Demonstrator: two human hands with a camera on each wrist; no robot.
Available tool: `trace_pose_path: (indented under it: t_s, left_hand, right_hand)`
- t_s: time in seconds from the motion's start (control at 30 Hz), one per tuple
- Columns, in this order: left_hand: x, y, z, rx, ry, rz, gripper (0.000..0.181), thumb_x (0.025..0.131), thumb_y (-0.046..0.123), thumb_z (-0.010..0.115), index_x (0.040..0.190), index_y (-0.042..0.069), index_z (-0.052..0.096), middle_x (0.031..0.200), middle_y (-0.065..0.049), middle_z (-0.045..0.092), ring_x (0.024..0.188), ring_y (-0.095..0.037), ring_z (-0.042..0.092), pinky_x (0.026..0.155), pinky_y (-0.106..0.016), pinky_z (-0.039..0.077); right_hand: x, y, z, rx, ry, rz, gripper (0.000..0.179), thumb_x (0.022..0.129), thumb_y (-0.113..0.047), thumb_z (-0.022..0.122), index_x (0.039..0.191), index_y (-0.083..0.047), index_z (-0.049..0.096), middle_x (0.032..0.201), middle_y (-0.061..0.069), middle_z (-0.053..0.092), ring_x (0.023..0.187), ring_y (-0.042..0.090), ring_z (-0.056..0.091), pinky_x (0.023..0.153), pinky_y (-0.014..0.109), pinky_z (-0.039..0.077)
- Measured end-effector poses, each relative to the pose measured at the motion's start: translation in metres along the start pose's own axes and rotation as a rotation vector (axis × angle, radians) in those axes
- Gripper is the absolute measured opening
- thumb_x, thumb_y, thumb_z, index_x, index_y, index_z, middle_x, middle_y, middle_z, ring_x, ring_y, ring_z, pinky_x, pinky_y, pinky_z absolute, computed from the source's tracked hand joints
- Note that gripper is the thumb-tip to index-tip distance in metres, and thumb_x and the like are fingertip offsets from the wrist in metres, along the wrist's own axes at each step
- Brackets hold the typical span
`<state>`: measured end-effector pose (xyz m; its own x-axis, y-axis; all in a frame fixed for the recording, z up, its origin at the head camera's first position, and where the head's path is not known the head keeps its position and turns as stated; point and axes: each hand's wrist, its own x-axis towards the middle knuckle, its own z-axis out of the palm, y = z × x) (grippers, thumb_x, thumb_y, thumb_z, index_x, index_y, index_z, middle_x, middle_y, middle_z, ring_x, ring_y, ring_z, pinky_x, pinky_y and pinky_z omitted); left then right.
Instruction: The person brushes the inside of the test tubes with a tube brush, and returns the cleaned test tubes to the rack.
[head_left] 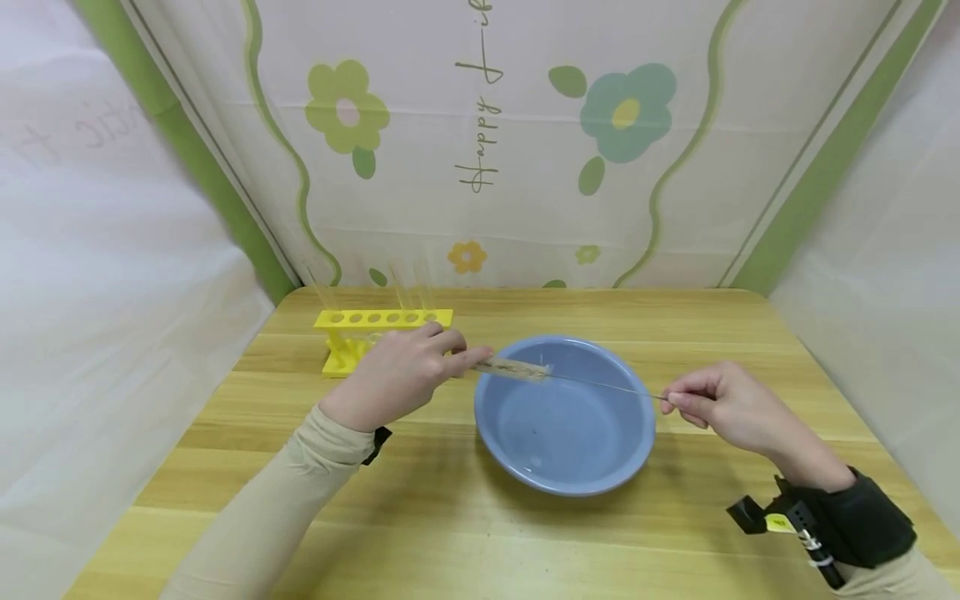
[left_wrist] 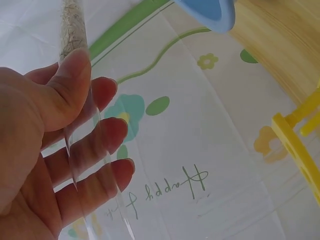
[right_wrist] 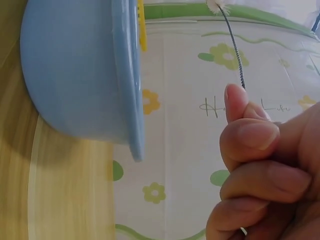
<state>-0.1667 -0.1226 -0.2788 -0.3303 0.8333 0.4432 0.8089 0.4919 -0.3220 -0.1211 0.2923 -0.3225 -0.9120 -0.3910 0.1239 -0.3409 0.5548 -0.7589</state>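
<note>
My left hand (head_left: 405, 371) grips a clear glass test tube (left_wrist: 86, 127), its thumb on one side and its fingers on the other. Pale bristles of a test tube brush (head_left: 525, 370) fill the tube's mouth end. Out of that mouth runs the brush's thin twisted wire handle (right_wrist: 235, 45). My right hand (head_left: 738, 412) pinches the far end of this wire between thumb and forefinger, its other fingers curled. Tube and brush lie nearly level above a blue basin (head_left: 562, 429), which stands on the table between my hands.
Behind my left hand stands a yellow test tube rack (head_left: 375, 318) with several holes. A few clear tubes (head_left: 401, 287) stick up from it. The wooden table (head_left: 420, 533) ends at a flower-printed curtain (head_left: 517, 225). White sheets hang at both sides.
</note>
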Motion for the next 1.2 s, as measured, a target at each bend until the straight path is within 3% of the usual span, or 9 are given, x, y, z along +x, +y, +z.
trace_pose_path:
  t_s: [0.3,0.77,1.2]
  left_hand:
    - [-0.002,-0.003,0.003,-0.020,-0.017,-0.013,0.043,0.082,0.007,0.081,0.122,0.019,0.071,0.088,0.001,0.066,0.069,-0.016,0.059,0.045,-0.021,0.042]
    - [-0.003,-0.004,0.013,-0.047,-0.042,0.001,0.049,0.078,0.000,0.082,0.121,0.019,0.071,0.085,0.000,0.066,0.069,-0.016,0.060,0.047,-0.021,0.044]
    - [-0.008,-0.009,0.023,-0.058,-0.070,-0.009,0.048,0.079,-0.005,0.078,0.119,0.021,0.071,0.083,0.001,0.065,0.071,-0.015,0.060,0.048,-0.022,0.045]
  right_hand:
    - [-0.002,0.009,-0.002,-0.062,0.021,0.038,0.019,0.098,-0.002,0.058,0.087,-0.010,0.072,0.058,-0.006,0.042,0.050,0.009,0.038,0.046,0.027,0.034]
    - [-0.002,0.024,-0.004,-0.070,0.001,0.073,0.018,0.099,-0.005,0.058,0.088,-0.010,0.073,0.059,-0.004,0.045,0.053,0.010,0.041,0.048,0.026,0.035]
    - [-0.010,0.049,-0.013,-0.048,-0.044,0.124,0.016,0.100,-0.006,0.057,0.098,-0.001,0.072,0.062,-0.002,0.047,0.058,0.012,0.044,0.051,0.027,0.035]
